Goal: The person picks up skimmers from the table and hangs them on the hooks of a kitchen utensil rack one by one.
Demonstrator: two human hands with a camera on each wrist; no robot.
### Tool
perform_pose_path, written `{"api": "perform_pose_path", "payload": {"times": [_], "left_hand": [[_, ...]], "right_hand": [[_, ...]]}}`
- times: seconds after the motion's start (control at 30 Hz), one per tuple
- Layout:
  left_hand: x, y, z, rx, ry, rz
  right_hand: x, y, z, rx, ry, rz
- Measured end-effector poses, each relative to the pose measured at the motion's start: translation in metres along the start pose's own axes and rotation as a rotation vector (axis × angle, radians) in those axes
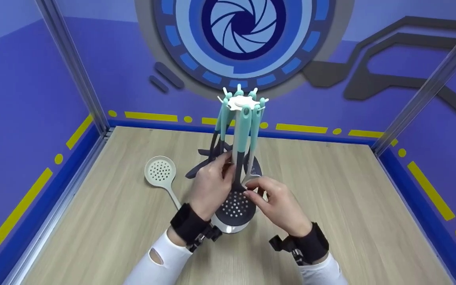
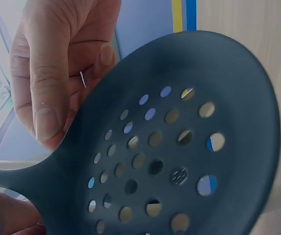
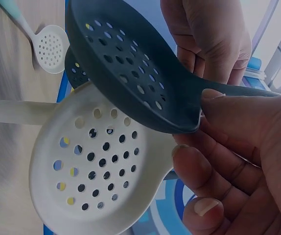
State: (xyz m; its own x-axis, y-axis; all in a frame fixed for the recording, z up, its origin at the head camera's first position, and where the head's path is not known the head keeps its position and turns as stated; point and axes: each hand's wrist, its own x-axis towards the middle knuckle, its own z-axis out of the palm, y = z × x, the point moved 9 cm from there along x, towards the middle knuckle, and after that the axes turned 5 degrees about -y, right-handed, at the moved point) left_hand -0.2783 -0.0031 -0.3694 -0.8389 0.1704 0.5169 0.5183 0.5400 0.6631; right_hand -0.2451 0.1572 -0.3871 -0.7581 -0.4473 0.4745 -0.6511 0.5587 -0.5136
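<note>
A mint-and-white utensil carousel [image 1: 242, 103] stands upright on the table, hung with several utensils. At its front hangs a dark skimmer [image 1: 236, 208] with a mint handle. My right hand [image 1: 279, 202] pinches this skimmer at the neck, thumb [image 3: 214, 95] on its edge. Close behind, in the right wrist view, is a white skimmer [image 3: 101, 161], its neck near my right fingertips. My left hand [image 1: 212, 188] is beside the carousel's pole and the dark skimmer's handle. Its fingers are loosely bent in the left wrist view, nothing visible between them; contact with the pole is unclear.
Another white skimmer [image 1: 160, 171] lies on the table to the left, its handle partly behind my left arm. Other dark utensils [image 1: 198, 168] hang at the carousel's back left, and a slotted dark one [image 1: 253, 166] at its right. Blue-purple panels [image 1: 105, 79] surround the table.
</note>
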Motion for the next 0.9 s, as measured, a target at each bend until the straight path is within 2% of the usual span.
{"api": "perform_pose_path", "payload": {"times": [0.3, 0.63, 0.9], "left_hand": [[0.0004, 0.0002, 0.0023, -0.04, 0.015, -0.032], [0.0023, 0.0011, 0.004, -0.074, 0.071, 0.004], [0.0025, 0.0003, 0.0042, -0.073, 0.093, -0.004]], "right_hand": [[-0.0005, 0.001, -0.0018, 0.001, 0.017, -0.015], [-0.0002, 0.0085, -0.002, -0.007, 0.021, 0.039], [-0.0012, 0.0095, -0.0059, -0.026, 0.036, 0.053]]}}
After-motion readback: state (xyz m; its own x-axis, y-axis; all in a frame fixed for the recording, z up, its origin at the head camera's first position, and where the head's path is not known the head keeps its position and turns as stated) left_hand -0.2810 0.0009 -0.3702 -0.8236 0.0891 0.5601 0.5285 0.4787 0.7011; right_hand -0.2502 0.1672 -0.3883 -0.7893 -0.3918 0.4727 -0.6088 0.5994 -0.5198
